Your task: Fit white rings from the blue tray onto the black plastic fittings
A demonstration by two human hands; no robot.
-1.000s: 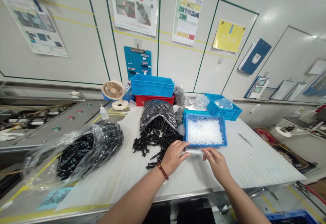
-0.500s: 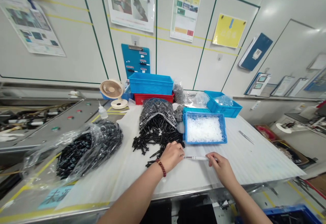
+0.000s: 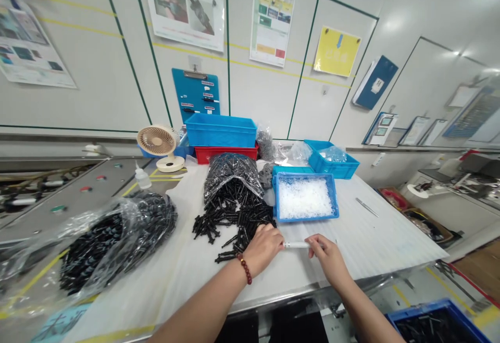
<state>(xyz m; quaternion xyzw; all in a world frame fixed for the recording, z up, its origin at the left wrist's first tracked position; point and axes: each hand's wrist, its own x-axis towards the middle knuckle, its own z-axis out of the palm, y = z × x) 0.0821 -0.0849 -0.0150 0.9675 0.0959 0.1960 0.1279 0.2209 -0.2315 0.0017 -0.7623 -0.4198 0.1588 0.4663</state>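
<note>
My right hand [image 3: 328,256] pinches the right end of a slim white pen-like tool [image 3: 297,245], held level just over the table. The tool's left end meets the fingertips of my left hand [image 3: 266,249], so its tip is hidden. My left hand is closed, back upward; whatever its fingers hold cannot be made out. Right behind that hand lies a heap of slender black parts [image 3: 234,213], spilling from a clear plastic bag [image 3: 230,171]. Beyond the tool, a blue bin [image 3: 336,197] is filled with small whitish translucent pieces [image 3: 304,197].
On the left lies another clear bag of black parts [image 3: 121,239]. A dropper bottle [image 3: 142,175] and a beige fan [image 3: 158,142] stand behind it. Tweezers [image 3: 367,207] rest at the right. Blue bins [image 3: 222,130] line the back, and a crate [image 3: 433,309] sits below, right.
The metal shaft at the tool's left end, visible before, is now hidden at my left fingers; the hands are slightly closer together. The whole view has shifted a little.
</note>
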